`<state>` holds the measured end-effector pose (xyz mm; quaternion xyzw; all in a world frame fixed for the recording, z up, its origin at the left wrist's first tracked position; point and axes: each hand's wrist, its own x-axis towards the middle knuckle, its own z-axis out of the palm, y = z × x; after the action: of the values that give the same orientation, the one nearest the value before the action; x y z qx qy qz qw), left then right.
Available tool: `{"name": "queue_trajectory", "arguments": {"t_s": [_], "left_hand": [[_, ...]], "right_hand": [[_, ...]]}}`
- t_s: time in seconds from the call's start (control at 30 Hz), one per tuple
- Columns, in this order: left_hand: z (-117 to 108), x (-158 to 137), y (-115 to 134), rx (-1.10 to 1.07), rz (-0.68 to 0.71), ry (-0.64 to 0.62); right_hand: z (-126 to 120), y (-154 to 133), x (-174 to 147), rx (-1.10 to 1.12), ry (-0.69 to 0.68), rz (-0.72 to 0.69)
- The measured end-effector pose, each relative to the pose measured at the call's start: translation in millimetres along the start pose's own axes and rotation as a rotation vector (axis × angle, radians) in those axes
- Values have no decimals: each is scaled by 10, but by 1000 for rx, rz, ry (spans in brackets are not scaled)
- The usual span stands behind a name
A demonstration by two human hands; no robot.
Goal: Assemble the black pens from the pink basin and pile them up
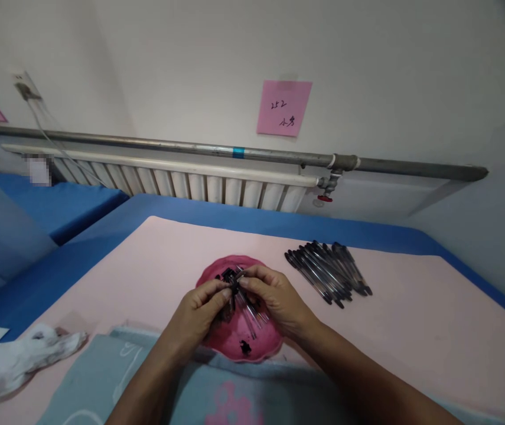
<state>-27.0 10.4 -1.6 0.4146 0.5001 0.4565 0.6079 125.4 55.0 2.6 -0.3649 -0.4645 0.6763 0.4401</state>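
Note:
Over a pink scalloped bowl (pixel 221 348), my left hand (pixel 199 310) and my right hand (pixel 279 298) come together, thumbs and forefingers pinched around a small black pen part (pixel 234 283). Its exact shape is hidden by the fingers. Clear pen tubes (pixel 252 316) and small black pieces (pixel 245 347) lie in the bowl beneath. To the right of my right hand is a pile of pens (pixel 323 271) with clear barrels and black caps, lying roughly parallel on the pink table cover (pixel 411 330).
A grey-blue cloth (pixel 234 389) with a pink pattern lies at the front edge. White crumpled fabric (pixel 31 357) rests at the left. Behind the blue table edge (pixel 256 212) stand a radiator (pixel 212 186) and a metal pipe (pixel 168 144) along the wall.

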Motion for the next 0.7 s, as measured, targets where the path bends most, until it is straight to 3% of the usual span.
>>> {"name": "queue_trajectory", "arguments": {"t_s": [0.17, 0.33, 0.53, 0.7], "left_hand": [[-22, 15, 6, -14, 52, 76], [-96, 18, 91, -166, -11, 180], [-207, 42, 140, -299, 43, 264], [-256, 58, 138, -340, 67, 295]], "right_hand": [[-4, -19, 4, -155, -29, -58], [-59, 13, 57, -582, -68, -231], [-262, -15, 145, -929, 0, -307], [-372, -58, 146, -1257, -188, -358]]}}
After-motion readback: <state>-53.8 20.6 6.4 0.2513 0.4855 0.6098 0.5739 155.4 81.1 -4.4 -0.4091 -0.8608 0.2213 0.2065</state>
